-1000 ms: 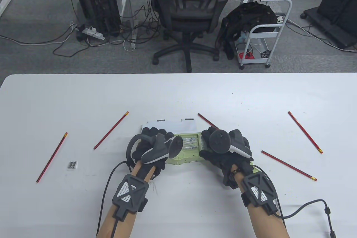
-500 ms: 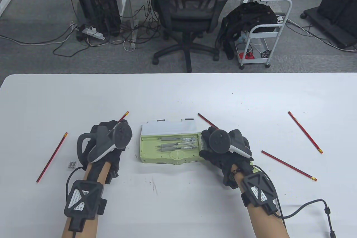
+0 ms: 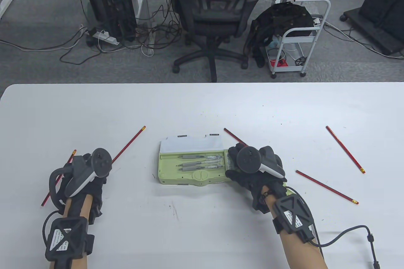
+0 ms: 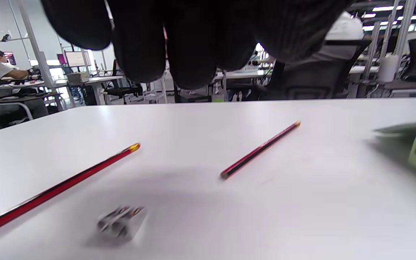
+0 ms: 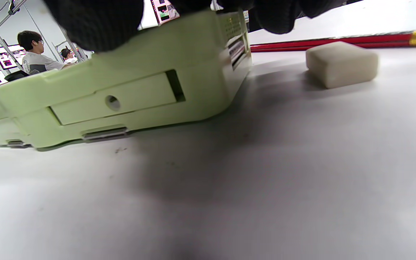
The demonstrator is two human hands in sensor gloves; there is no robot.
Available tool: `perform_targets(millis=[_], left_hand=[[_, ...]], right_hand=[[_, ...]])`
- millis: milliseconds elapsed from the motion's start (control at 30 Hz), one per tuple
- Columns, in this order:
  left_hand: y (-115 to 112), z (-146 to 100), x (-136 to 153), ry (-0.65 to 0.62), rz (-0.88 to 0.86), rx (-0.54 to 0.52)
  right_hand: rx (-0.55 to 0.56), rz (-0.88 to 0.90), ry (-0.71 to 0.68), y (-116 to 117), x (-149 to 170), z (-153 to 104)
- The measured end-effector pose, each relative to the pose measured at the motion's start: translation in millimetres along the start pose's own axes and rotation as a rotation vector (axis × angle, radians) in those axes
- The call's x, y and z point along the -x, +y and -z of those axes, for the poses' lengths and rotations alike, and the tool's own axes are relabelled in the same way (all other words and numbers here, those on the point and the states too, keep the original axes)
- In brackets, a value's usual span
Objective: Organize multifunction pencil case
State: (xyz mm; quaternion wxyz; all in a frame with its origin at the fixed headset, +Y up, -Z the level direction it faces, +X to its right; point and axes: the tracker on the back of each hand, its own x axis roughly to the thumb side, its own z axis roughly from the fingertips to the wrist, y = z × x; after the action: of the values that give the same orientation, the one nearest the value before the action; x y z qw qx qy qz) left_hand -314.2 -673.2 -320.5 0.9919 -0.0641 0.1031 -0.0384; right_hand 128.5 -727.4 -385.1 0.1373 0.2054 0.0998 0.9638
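The left hand (image 3: 83, 176) has been drawn away from the green pencil case (image 3: 193, 166) to the table's left, above the metal sharpener (image 4: 120, 222), seemingly next; its grip cannot be told. The open case, mid-table, is gripped at its right end by the right hand (image 3: 252, 168). Red pencils (image 3: 127, 147) and an eraser (image 5: 341, 63) lie scattered; nothing is obstructed.

Pencil case (image 3: 192, 168) lying mid-table (image 3: 202, 105), three pens (image 3: 199, 161) inside; pencils (image 3: 344, 149) lying on both sides; sharpener (image 4: 120, 222) at left.
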Motion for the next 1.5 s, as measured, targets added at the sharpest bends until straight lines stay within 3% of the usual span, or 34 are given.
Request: perform_targets(millis=[433,833,1167,1500], left_hand=[[-54,6,29,0.169,0.127,0.228],[-71,12,28,0.181,0.185,0.206],[-72,13,23,0.198,0.237,0.106],[-71,12,25,0.214,0.188,0.082]], right_hand=[[0.001,0.002,0.000,0,0,0],[0.001,0.003,0.000,0,1,0],[0.001,0.002,-0.001,0,1,0],[0.001,0.001,-0.001,0,1,0]])
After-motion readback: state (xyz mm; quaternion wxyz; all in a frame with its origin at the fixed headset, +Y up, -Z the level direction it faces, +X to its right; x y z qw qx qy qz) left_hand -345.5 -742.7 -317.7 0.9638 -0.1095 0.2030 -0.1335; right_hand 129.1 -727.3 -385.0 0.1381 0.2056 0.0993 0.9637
